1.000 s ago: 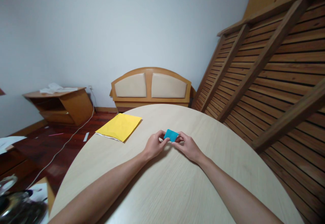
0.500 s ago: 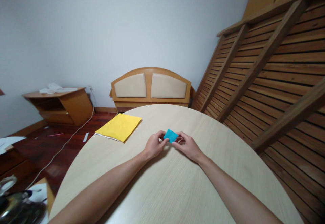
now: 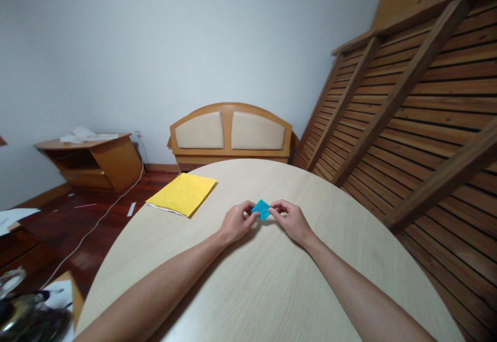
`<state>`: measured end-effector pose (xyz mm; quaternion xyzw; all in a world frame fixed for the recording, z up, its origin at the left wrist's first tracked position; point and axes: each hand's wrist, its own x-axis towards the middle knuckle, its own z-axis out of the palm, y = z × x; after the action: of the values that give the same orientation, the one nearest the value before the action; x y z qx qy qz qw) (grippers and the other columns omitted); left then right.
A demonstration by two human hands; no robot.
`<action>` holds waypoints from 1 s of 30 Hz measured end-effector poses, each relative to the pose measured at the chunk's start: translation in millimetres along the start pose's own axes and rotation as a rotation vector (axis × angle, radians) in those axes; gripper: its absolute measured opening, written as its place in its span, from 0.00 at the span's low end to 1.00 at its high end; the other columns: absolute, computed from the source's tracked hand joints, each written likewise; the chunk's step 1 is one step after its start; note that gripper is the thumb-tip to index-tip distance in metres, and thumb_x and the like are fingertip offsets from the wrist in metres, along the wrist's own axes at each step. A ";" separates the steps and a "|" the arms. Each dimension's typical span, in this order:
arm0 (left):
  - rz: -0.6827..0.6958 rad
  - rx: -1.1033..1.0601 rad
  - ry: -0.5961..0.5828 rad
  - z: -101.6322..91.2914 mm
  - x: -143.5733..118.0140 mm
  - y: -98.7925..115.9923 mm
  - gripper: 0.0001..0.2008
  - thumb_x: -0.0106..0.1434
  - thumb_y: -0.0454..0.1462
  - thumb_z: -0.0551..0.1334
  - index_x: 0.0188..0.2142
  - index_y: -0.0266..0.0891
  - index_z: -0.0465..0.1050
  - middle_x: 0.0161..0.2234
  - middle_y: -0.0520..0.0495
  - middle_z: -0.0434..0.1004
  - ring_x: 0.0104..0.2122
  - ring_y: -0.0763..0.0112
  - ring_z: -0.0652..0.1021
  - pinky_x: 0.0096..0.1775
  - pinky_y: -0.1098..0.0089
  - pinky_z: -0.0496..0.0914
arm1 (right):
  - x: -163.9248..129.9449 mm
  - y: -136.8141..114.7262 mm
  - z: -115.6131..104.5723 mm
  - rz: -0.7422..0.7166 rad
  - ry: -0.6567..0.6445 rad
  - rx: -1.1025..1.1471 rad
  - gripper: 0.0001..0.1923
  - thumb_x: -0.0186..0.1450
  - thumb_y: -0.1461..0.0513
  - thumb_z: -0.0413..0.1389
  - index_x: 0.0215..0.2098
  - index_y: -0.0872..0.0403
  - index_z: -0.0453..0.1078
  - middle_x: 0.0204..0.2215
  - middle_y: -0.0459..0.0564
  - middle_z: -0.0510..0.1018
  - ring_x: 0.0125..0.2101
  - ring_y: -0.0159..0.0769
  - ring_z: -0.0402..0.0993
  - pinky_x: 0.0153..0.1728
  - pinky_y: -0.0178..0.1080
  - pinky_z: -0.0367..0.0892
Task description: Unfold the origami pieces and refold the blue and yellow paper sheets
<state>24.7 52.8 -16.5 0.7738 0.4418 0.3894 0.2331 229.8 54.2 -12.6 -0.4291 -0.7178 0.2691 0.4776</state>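
A small folded piece of blue paper (image 3: 261, 209) is held just above the round pale wooden table (image 3: 248, 290), near its middle. My left hand (image 3: 235, 222) pinches its left corner between thumb and fingers. My right hand (image 3: 290, 220) pinches its right corner. The paper now sits turned like a diamond between the two hands. Both forearms rest on the tabletop.
A stack of yellow paper (image 3: 182, 192) lies on the table's far left part. Beyond the table stand a wooden headboard (image 3: 232, 134) and a low wooden cabinet (image 3: 93, 160). A slatted wooden frame (image 3: 407, 104) leans at the right. A white cable (image 3: 93, 225) runs across the floor.
The blue paper has been turned between my fingers from a flat rectangle to a diamond-like angle. My right hand has shifted slightly up and closer to the paper.
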 end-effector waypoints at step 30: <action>-0.014 0.070 -0.030 -2.4 0.9 6.3 0.10 0.65 0.40 0.60 0.40 0.39 0.77 0.34 0.47 0.81 0.31 0.68 0.77 0.33 0.72 0.70 | -2.3 5.1 1.9 0.037 -0.128 0.071 0.13 0.63 0.54 0.60 0.39 0.54 0.75 0.35 0.50 0.82 0.35 0.40 0.78 0.39 0.41 0.72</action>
<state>26.2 50.5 -10.3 0.7840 0.4572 0.3606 0.2153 230.4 54.7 -18.4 -0.4068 -0.7290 0.3300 0.4406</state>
